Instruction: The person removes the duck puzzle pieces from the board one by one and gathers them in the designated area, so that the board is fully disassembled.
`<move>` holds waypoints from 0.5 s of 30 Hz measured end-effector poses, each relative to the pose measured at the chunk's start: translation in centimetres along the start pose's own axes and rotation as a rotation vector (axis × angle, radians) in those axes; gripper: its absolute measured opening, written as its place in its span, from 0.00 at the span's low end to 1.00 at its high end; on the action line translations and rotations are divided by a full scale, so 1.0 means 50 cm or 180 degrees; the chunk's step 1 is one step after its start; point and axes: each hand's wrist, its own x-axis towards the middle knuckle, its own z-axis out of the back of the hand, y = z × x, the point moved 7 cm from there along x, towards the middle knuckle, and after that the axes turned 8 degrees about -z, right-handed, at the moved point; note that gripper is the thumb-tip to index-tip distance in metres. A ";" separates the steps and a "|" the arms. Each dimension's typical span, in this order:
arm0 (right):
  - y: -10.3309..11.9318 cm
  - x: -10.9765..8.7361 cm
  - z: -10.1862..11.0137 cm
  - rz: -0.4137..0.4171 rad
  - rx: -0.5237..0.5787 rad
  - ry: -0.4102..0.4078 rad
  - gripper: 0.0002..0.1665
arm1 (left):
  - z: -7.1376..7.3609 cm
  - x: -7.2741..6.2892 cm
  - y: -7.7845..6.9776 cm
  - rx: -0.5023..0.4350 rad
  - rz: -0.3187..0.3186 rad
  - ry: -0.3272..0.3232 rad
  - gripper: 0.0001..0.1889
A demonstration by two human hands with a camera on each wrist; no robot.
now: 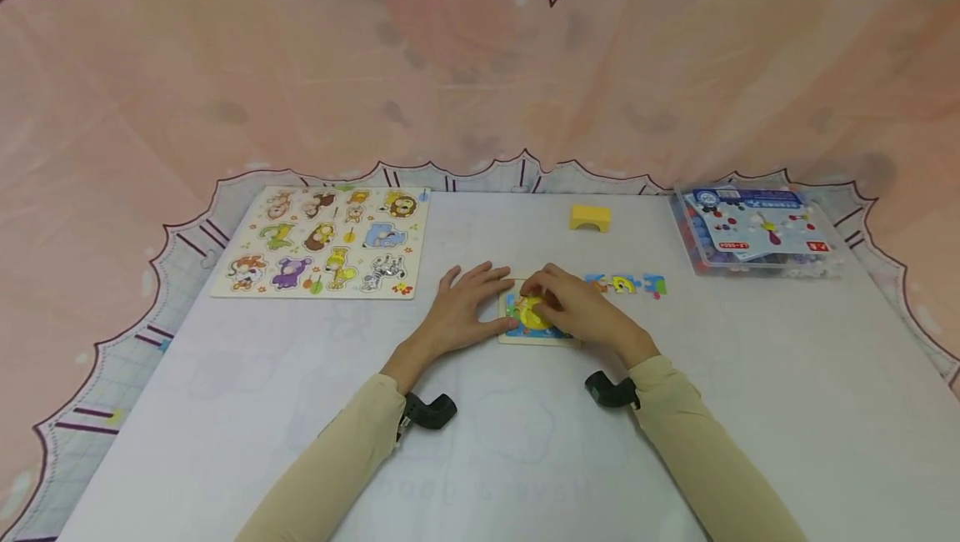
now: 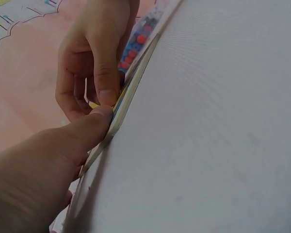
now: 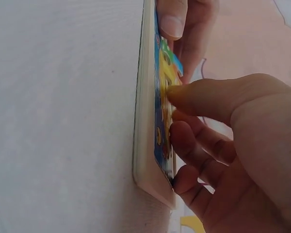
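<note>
A small wooden jigsaw board with a blue and yellow picture lies on the table between both hands. At its left edge, the left hand has its fingers spread, its thumb pressing on the board's face. From the right, the right hand reaches over the board with bent fingers, its thumb and forefinger pinching a yellow puzzle piece. The right wrist view shows a green and blue part standing slightly proud of the board near the left thumb. The right hand covers much of the picture.
Several loose puzzle pieces lie in a row behind the right hand. Farther back is a yellow arch block. A large animal puzzle board lies at the left, a clear plastic box at the back right.
</note>
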 end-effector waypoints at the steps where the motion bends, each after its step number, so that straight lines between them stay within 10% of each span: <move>1: 0.001 0.000 0.001 0.0012 0.0021 -0.0016 0.13 | 0.000 0.000 0.000 0.0003 0.0003 0.0005 0.32; 15: 0.006 -0.002 0.003 0.0079 0.0417 -0.0128 0.05 | -0.003 -0.001 0.004 -0.0083 0.0033 -0.0011 0.33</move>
